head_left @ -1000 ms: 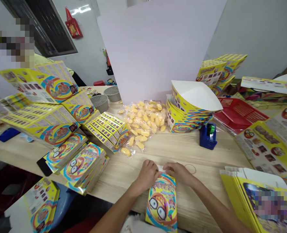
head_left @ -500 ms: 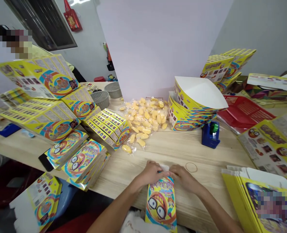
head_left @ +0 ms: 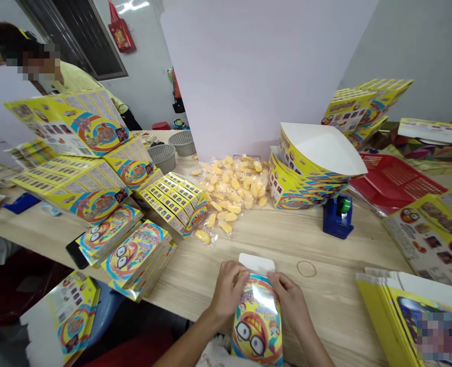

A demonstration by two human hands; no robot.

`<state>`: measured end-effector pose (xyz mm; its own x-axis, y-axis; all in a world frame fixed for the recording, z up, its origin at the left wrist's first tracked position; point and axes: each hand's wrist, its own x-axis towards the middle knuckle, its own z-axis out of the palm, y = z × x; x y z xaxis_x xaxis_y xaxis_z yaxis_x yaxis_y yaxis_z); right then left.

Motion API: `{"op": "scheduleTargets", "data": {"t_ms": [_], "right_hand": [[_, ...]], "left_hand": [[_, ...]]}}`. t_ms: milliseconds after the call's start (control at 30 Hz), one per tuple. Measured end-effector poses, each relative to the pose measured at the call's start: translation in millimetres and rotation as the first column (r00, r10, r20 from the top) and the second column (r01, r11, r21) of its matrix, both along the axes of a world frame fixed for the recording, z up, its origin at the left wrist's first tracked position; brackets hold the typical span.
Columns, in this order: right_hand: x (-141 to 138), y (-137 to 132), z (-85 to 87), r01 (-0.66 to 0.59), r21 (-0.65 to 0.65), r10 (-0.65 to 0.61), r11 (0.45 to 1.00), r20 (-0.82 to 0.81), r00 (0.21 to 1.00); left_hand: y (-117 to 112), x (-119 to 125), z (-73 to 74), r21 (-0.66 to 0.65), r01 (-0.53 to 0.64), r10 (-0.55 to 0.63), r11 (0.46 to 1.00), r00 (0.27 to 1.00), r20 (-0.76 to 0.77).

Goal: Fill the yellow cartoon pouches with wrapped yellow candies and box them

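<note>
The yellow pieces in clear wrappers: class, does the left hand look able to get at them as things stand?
Probably yes: bare tabletop separates the left hand from the nearest yellow pieces, with no barrier visible, though it would likely have to let go of the box.

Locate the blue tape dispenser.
In the head view, the blue tape dispenser stands on the wooden table right of centre, at the near right end of the stacked yellow cartons, beyond the right hand and to its right.
</note>
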<state>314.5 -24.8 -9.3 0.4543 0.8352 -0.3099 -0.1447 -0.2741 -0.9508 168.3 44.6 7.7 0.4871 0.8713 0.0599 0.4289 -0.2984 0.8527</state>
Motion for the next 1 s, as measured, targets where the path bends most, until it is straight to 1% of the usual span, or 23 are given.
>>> {"op": "scheduleTargets", "data": {"t_ms": [67, 100, 167, 233, 300, 333, 367, 433, 500, 567, 633, 700, 767, 867, 933, 1000], "right_hand": [[-1.3, -0.7, 9.3, 0.097, 0.011, -0.096, 0.995, -0.088, 0.991], [-2.1, -1.1, 13.2, 0.151, 0.016, -0.146, 0.988, -0.158, 0.976], [-4.1, -1.4, 19.5, 0.232, 0.007, -0.217, 0.973, -0.333, 0.918], [-5.2, -1.4, 23.3, 0.246, -0.001, -0.216, 0.969, -0.482, 0.849], [-3.8, -1.9, 24.2, 0.220, 0.022, -0.172, 0.975, -0.546, 0.820], [-2.0, -2.5, 23.8, 0.195, 0.041, -0.143, 0.980, -0.538, 0.831], [0.5, -3.5, 22.9, 0.169, 0.066, -0.114, 0.983, -0.504, 0.856], [6.4, -5.6, 21.4, 0.099, 0.109, -0.051, 0.989, -0.374, 0.926], [11.8, -7.1, 21.8, 0.000, 0.126, 0.029, 0.992, -0.227, 0.974], [15.1, -6.8, 25.1, -0.085, 0.108, 0.098, 0.990, -0.122, 0.988], [16.0, -5.0, 30.5, -0.126, 0.077, 0.132, 0.989, -0.077, 0.988], [15.7, -2.5, 35.5, -0.126, 0.051, 0.130, 0.991, -0.089, 0.988], [15.2, -0.8, 37.8, -0.116, 0.026, 0.118, 0.993, -0.139, 0.983], [16.1, -1.0, 34.1, -0.124, 0.004, 0.121, 0.992, -0.227, 0.966], [18.0, -2.5, 28.9, -0.141, 0.004, 0.137, 0.990, -0.272, 0.952], [21.2, -4.2, 25.0, -0.150, 0.021, 0.150, 0.988, -0.292, 0.945]], "left_hand": [[-1.4, -0.7, 3.7, -0.017, -0.027, 0.028, 0.999, 0.999, 0.047], [-2.3, -0.9, 4.1, -0.038, -0.051, 0.053, 0.998, 0.997, 0.054], [-3.7, -0.8, 3.3, -0.086, -0.084, 0.090, 0.993, 0.994, 0.061], [-4.1, 0.3, 2.3, -0.125, -0.101, 0.115, 0.987, 0.987, 0.109], [-2.7, 2.0, 3.6, -0.216, -0.146, 0.189, 0.966, 0.962, 0.199], [-1.3, 2.9, 5.4, -0.291, -0.144, 0.215, 0.946, 0.949, 0.231], [0.4, 3.6, 8.1, -0.372, -0.113, 0.217, 0.921, 0.944, 0.249], [4.4, 4.9, 15.0, -0.483, -0.009, 0.149, 0.876, 0.956, 0.254], [7.9, 6.3, 22.3, -0.506, 0.063, 0.075, 0.860, 0.966, 0.247], [10.3, 8.5, 27.9, -0.492, 0.056, 0.071, 0.869, 0.969, 0.236], [11.7, 11.4, 31.2, -0.487, 0.034, 0.086, 0.873, 0.971, 0.223], [12.1, 14.6, 32.7, -0.484, 0.018, 0.097, 0.875, 0.973, 0.211], [11.8, 17.2, 33.5, -0.481, 0.012, 0.099, 0.877, 0.974, 0.204], [10.3, 18.4, 33.9, -0.475, 0.028, 0.080, 0.879, 0.976, 0.205], [9.4, 16.9, 33.6, -0.461, 0.061, 0.038, 0.885, 0.978, 0.204], [9.0, 13.6, 33.2, -0.442, 0.124, -0.035, 0.888, 0.978, 0.205]]}}
